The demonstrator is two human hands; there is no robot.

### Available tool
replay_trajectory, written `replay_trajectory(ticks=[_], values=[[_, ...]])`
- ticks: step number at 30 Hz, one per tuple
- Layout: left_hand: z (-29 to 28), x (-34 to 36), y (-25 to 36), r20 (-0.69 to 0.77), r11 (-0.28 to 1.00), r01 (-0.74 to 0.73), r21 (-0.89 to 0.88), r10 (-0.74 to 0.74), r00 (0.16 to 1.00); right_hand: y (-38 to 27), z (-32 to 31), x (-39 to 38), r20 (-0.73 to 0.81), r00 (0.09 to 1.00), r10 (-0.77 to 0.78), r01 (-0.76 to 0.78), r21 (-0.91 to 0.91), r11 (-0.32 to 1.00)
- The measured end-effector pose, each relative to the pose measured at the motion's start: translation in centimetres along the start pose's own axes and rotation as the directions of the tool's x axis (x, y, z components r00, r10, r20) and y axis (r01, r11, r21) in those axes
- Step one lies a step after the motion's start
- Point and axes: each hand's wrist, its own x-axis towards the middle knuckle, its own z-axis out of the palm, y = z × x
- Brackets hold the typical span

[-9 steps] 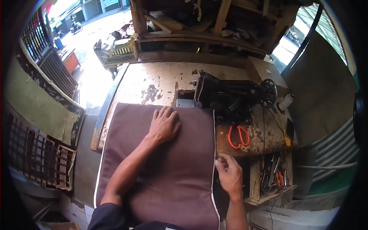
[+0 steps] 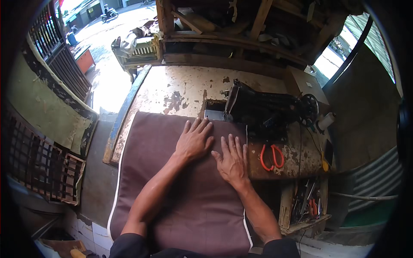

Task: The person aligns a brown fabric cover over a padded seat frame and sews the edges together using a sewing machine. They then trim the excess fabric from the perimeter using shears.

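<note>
Under flat, parted hands (image 2: pixel 233 165), the cloth (image 2: pixel 200 195) is laid lengthwise toward the machine (image 2: pixel 269 96) ahead, its far edge reached by the left hand (image 2: pixel 193 144).

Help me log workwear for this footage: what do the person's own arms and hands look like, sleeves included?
The left sleeve and right sleeve are dark, near black, and short, leaving the left forearm and right forearm bare. The left hand and right hand wear no gloves, and no watch or bracelet shows on either wrist.
</note>
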Motion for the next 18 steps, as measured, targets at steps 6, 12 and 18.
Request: replay_trajectory(ticks=[6,12,18], values=[[0.8,1.5,2.3,0.013,1.0,-0.01,-0.016,0.01,1.0,3.6,-1.3,-0.3,0.083,0.997,0.011,-0.006,-0.065,0.998],[1.1,1.7,2.1,-0.007,0.999,-0.022,-0.036,0.022,1.0,4.4,-1.9,-0.3,0.122,0.993,-0.008,0.006,0.021,1.0],[1.1,2.3,2.1,0.008,0.997,-0.023,-0.07,0.023,1.0,4.7,-2.1,0.0,0.12,0.993,0.002,-0.002,0.006,1.0]])
